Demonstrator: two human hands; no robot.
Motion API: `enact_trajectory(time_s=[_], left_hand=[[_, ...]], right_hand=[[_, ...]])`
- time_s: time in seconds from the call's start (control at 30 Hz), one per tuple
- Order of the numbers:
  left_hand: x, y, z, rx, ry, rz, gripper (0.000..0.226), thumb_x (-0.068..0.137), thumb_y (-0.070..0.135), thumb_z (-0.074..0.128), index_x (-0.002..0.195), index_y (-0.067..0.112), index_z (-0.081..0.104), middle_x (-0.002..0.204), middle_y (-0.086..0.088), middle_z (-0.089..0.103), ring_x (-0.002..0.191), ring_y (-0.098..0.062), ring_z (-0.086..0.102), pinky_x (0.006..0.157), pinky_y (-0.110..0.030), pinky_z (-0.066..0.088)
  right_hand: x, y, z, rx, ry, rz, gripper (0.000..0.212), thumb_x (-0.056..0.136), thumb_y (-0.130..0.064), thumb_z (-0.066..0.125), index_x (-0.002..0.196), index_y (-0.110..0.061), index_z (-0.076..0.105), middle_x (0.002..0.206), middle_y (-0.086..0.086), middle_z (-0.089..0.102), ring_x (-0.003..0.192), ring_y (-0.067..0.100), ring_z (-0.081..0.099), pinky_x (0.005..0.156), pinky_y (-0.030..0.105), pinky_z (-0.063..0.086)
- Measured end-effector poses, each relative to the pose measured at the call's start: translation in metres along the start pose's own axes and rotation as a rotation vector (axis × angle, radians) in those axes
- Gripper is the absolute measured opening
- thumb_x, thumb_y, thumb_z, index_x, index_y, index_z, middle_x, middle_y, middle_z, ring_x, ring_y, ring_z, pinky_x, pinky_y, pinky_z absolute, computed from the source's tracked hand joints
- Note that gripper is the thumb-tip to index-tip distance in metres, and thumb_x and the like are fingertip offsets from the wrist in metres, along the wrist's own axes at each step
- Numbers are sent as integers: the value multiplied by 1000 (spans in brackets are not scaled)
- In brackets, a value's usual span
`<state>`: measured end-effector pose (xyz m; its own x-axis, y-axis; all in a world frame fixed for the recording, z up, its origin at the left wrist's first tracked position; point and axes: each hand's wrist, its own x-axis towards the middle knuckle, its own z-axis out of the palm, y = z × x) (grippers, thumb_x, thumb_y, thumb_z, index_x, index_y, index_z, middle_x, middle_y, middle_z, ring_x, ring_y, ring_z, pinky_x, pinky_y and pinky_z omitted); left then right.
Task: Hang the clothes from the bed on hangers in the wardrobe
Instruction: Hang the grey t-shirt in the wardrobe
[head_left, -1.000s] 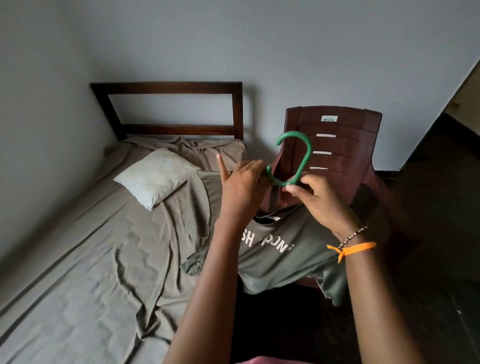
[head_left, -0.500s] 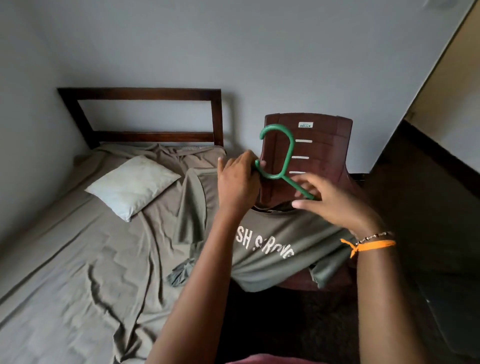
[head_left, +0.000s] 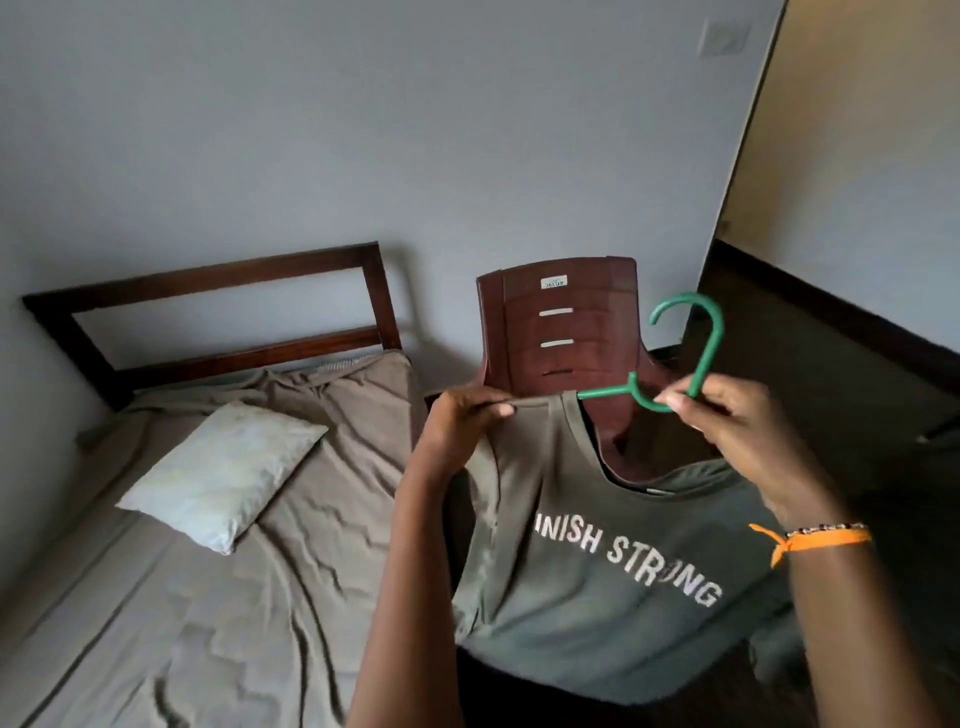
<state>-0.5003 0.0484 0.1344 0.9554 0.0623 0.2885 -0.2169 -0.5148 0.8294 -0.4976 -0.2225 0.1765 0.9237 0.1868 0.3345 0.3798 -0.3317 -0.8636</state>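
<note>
I hold an olive tank top (head_left: 597, 525) up in front of me, its white lettering facing me. My left hand (head_left: 462, 431) pinches the top of the left shoulder strap between thumb and fingers, right where one arm of the green hanger (head_left: 691, 358) slips under the fabric. My right hand (head_left: 737, 431) grips the hanger at the base of its hook, fingers curled round the plastic; the hook curves up and to the left above my knuckles. The hanger's right arm is hidden behind my hand and the cloth, so I cannot tell whether it sits inside the right strap, which sags lower than the left. The hem of the top hangs loose near my forearms.

Just behind the top stands a dark red plastic chair (head_left: 558, 322), its slotted back rising above the neckline; the seat is covered from my view. To the left lies the bed (head_left: 182, 597), with a rumpled brown sheet (head_left: 322, 519) reaching to its right edge, close beside my left forearm. A pale pillow (head_left: 218, 467) rests on the far half of the bed, well apart from the top, and the dark wooden headboard (head_left: 208, 312) stands against the far wall (head_left: 415, 130).

To the right, past the chair, dark floor (head_left: 831, 374) runs open toward the far right corner, bordered by a dark skirting board along the right wall. An orange band (head_left: 815, 538) circles my right wrist.
</note>
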Motion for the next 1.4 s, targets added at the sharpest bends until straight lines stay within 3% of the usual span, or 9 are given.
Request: enact_trajectory(time_s=[0.17, 0.37, 0.5, 0.6, 0.7, 0.8, 0.93, 1.17, 1.4], left_hand=[[33, 11, 13, 10, -301, 56, 30, 90, 4, 59, 61, 10, 59, 60, 17, 54, 58, 8, 44, 62, -14, 36], [41, 26, 68, 235, 16, 186, 16, 79, 3, 59, 87, 6, 72, 94, -14, 66, 87, -35, 63, 74, -39, 50], [12, 65, 120, 92, -246, 388, 36, 89, 33, 44, 105, 14, 69, 103, -8, 65, 97, -29, 60, 89, -34, 47], [-17, 94, 157, -60, -548, 372, 49, 89, 36, 46, 132, 15, 51, 122, -2, 47, 118, -12, 43, 101, -7, 26], [-30, 119, 186, -238, -466, 435, 36, 90, 25, 49, 125, 17, 55, 126, 0, 52, 119, -7, 45, 103, -10, 28], [-39, 139, 211, -401, -390, 274, 19, 93, 10, 51, 99, 22, 65, 102, 3, 63, 86, -7, 59, 80, -17, 44], [-78, 183, 255, -483, -716, 8, 22, 99, 11, 44, 105, 11, 65, 80, 3, 62, 57, 1, 55, 63, -18, 47], [-166, 286, 353, -803, -1010, -285, 21, 99, 28, 44, 90, 15, 58, 59, 6, 60, 46, -4, 52, 48, -15, 44], [-229, 361, 455, -801, -1059, -379, 24, 98, 21, 48, 81, 8, 59, 58, -1, 46, 44, -3, 49, 48, -13, 45]], right_hand=[[-21, 3, -29, 26, -13, 157, 15, 87, 2, 58, 79, -7, 67, 48, -11, 55, 45, -6, 44, 46, 5, 32], [-60, 14, -44, -86, 185, 219, 21, 89, -3, 58, 75, -18, 64, 58, -13, 59, 57, -8, 51, 59, 10, 36], [-76, 24, -51, -151, 315, 271, 19, 88, -11, 61, 74, -24, 64, 74, -11, 63, 68, -4, 53, 71, 22, 41], [-86, 24, -64, -81, 460, 300, 17, 88, -11, 61, 76, -23, 64, 76, -10, 64, 70, -1, 54, 70, 22, 41], [-107, 19, -89, 28, 581, 318, 16, 89, -7, 59, 79, -18, 63, 61, -10, 54, 52, -4, 47, 55, 11, 36], [-133, 16, -116, 161, 658, 334, 18, 90, 3, 52, 83, -12, 58, 60, 2, 46, 39, -3, 39, 40, 7, 28], [-177, 14, -163, 153, 649, 323, 25, 87, 8, 52, 90, -16, 57, 67, 2, 56, 47, -4, 47, 46, 10, 34], [-265, 12, -244, 53, 558, 307, 41, 89, 11, 48, 124, -8, 39, 102, 8, 62, 90, 12, 59, 73, 23, 50], [-398, 26, -354, -286, 735, 483, 17, 88, -1, 58, 105, -5, 54, 95, 11, 57, 78, 20, 55, 66, 18, 45]])
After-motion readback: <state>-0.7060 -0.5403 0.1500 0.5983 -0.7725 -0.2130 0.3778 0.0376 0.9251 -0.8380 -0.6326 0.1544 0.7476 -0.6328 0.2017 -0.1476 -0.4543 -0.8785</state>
